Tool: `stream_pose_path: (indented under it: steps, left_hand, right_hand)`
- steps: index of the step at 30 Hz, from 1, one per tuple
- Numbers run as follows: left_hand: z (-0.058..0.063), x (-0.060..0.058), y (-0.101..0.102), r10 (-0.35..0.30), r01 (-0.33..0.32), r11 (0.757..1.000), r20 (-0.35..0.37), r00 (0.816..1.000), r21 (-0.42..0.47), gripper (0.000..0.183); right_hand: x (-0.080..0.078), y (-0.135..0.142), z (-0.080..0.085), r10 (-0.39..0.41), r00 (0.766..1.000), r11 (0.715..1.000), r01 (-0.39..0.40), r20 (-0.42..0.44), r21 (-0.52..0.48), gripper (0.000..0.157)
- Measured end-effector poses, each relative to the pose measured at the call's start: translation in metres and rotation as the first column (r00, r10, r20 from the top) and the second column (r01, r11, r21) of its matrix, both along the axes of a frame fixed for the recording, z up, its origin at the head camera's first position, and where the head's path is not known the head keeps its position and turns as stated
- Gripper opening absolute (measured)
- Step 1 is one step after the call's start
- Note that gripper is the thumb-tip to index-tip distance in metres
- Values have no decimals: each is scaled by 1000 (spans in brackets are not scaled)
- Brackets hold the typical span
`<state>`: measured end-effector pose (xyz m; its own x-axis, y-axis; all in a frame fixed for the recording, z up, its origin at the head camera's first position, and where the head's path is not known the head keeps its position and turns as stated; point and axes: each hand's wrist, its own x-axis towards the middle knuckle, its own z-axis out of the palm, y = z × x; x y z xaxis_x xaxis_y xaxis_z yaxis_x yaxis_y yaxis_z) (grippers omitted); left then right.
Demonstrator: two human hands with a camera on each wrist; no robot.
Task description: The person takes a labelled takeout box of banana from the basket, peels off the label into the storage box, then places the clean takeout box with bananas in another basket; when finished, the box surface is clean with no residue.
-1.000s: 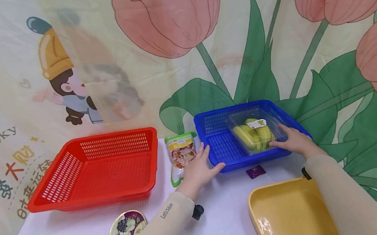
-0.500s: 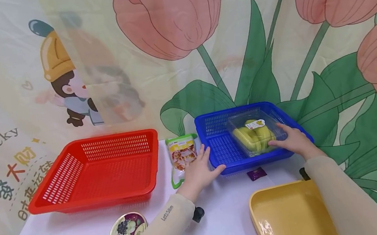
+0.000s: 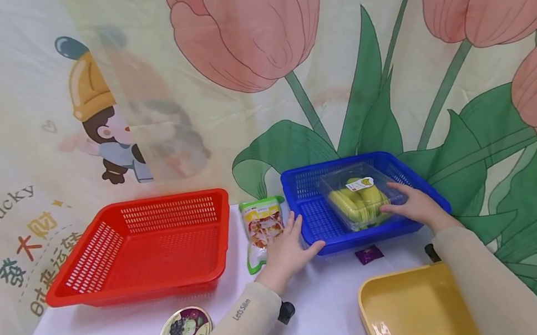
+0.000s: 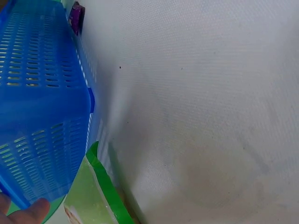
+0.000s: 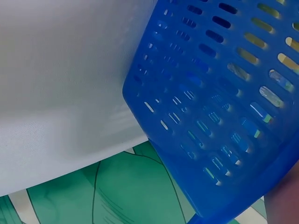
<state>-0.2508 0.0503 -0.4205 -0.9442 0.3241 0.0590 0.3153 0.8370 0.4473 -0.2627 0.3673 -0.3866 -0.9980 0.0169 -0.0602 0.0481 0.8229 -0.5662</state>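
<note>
"While the right hand (image 3: 416, 208) touches the box (image 3: 360, 198), where exactly does the box lie?"

"Inside the basket (image 3: 342, 246), toward its right end, just to the left of that hand's fingers. They spread wide at the box's right edge; since their undersides are hidden, nobody can tell whether they grip it or only rest there."

"And its long axis?"

"It slants from far left to near right, so the right hand meets it from the side and is clearly the nearer one."

"What about the left hand (image 3: 286, 254)?"

"Its fingers are wide apart at the basket's near left corner, touching the rim and well apart from the box. It partly covers the packet (image 3: 263, 227) in the head view."
</note>
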Motion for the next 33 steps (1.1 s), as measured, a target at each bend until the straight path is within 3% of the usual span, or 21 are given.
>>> stream_pose_path:
  steps: [15, 26, 33]
  left_hand:
    - [-2, -2, 2, 8, -8, 1000, 10, 1000, -13, 88]
    - [-5, 1, 2, 3, -3, 1000, 12, 1000, 18, 88]
    - [-4, 0, 0, 12, -13, 999, 14, 1000, 40, 88]
  right_hand:
    - [-1, 3, 8, 21, 998, 999, -19, 57, -27, 92]
    - [2, 0, -2, -1, 1000, 997, 1, 2, -79, 89]
    - [2, 0, -2, -19, 999, 998, 17, -33, -60, 92]
